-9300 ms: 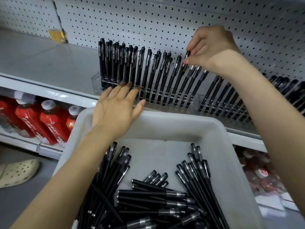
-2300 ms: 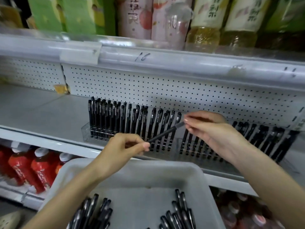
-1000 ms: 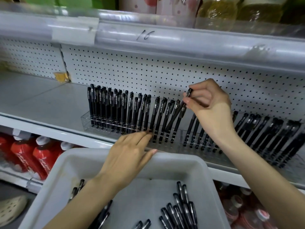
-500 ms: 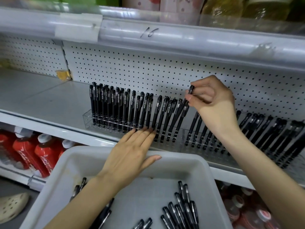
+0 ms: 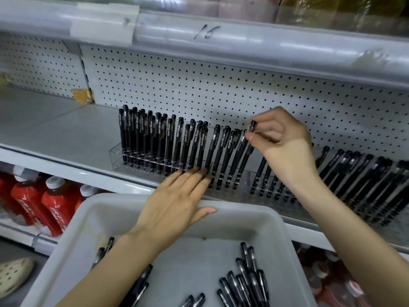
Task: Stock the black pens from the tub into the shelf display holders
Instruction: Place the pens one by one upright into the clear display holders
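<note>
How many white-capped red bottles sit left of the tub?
3 on the lower shelf: left bottle, middle bottle, right bottle by the tub; more may be hidden.

The pen [image 5: 252,126] that both grips held between them in the air two seconds ago now stands slanted in the clear holder [image 5: 115,154], its top pinched by the right grip [image 5: 285,142], while the left grip [image 5: 174,204] has let go, fingertips touching the holder's front.

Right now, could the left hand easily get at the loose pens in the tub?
Probably yes: the left hand lies flat and empty across the tub rim, and the loose pens lie uncovered just inside.
</note>
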Demonstrator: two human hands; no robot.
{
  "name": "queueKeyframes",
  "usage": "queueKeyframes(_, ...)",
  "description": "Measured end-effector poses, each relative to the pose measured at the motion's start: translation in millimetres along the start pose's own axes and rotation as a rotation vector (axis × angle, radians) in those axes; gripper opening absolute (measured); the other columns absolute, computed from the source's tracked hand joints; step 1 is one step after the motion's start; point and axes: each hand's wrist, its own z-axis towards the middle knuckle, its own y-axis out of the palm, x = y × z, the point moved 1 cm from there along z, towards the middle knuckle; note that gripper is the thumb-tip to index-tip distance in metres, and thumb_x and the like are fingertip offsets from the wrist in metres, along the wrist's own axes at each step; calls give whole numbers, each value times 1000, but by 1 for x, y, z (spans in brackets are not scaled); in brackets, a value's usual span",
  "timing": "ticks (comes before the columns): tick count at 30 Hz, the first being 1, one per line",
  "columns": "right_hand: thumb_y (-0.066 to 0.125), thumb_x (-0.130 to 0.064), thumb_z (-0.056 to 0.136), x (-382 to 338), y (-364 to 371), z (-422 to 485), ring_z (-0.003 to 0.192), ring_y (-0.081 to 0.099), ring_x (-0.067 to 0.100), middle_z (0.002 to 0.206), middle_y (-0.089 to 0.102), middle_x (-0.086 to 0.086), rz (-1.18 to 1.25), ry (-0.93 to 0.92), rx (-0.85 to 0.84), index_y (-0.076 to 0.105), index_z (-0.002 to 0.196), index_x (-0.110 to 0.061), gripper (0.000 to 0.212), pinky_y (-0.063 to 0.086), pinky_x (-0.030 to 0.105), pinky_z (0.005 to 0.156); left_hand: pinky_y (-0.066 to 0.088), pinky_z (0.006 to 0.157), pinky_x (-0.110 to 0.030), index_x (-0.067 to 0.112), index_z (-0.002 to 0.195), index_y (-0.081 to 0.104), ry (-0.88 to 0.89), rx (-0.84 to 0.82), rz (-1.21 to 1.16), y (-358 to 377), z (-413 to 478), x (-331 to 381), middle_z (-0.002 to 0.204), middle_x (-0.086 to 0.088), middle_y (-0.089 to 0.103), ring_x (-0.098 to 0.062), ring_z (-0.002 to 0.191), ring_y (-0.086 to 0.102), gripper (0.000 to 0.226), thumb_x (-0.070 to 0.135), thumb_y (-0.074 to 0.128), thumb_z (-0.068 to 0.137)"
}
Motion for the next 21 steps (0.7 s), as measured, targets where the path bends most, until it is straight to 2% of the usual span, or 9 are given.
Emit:
queueKeyframes(2,72,-15,82,4,4,-3,83,59,-11,86,64,-16,-39,2,-27,62,92,-24,17,43,3,73,39,103,-36,10,122,60,5,1,-5,0,0,1,122,-5,61,-20,114,57,64,58,32,90)
queueKeyframes(4,73,-17,81,8,8,-4,83,60,-6,88,64,-11,-100,-10,-46,64,92,-23,15,45,5,75,42,101,-36,10,122,60,0,-8,-11,-2,-1,1,123,-5,61,-20,114,57,64,58,32,90)
queueKeyframes(7,73,-16,81,10,11,-6,77,53,-8,85,59,-7,-259,-114,-53,65,93,-17,14,38,-2,68,39,103,-36,10,123,59,-8,-32,-36,-2,0,1,125,-5,60,-20,116,56,64,58,31,90)
queueKeyframes(10,74,-14,79,9,10,-6,72,49,-3,84,55,-2,-335,-189,-38,67,96,-12,18,37,1,65,39,104,-36,11,124,59,-8,-53,-66,-2,-1,0,126,-5,60,-20,117,56,65,58,30,91)
queueKeyframes(14,73,-17,81,7,8,-9,74,49,-3,83,56,-4,-354,-166,-46,65,104,-15,24,36,0,66,40,102,-36,12,128,56,-16,-92,-96,-4,-1,-1,128,-4,59,-18,117,56,67,60,29,91)
queueKeyframes(16,72,-19,82,0,4,-13,70,48,-6,80,55,-7,-343,-121,-39,63,106,-17,25,35,-2,64,31,107,-33,14,137,46,-52,-132,-134,-11,1,2,138,-2,50,-16,123,51,71,65,28,91)
queueKeyframes(19,71,-22,83,-13,2,-32,66,51,-8,76,55,-14,-278,-80,-41,63,101,-23,20,36,-2,63,9,109,-25,22,150,19,-153,-151,-353,-24,4,1,154,7,24,-11,138,28,75,65,31,89)
queueKeyframes(21,73,-22,80,-19,6,-53,65,53,-3,72,57,-13,-140,-52,-100,65,92,-25,15,40,4,62,15,116,-32,22,150,18,-214,-178,-519,-38,3,-5,155,6,21,-15,140,25,76,62,35,87)
